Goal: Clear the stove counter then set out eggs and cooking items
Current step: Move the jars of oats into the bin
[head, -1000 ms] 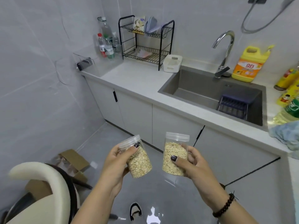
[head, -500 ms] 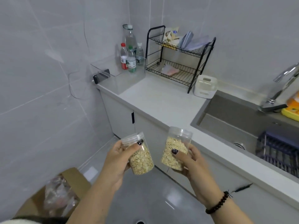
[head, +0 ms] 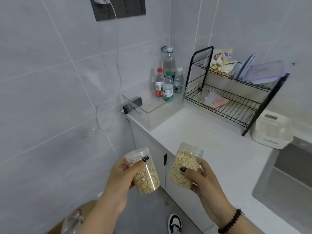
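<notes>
The left hand [head: 121, 176] and right hand [head: 199, 179] each had fingers wrapped around a jar of oats, left jar [head: 145, 173], right jar [head: 184, 168], held over the floor just short of the worktop [head: 211, 139]. Both tilted; a loose lid or slipping grip could probably spill oats.

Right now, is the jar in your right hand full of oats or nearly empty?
Mostly full. Oats fill the jar that the right hand grips up to just under its clear lid.

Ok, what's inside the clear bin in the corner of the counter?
The clear bin holds four bottles clustered upright at its back, one tall. Its front floor shows nothing. Anything behind the bottles is hidden.
</notes>
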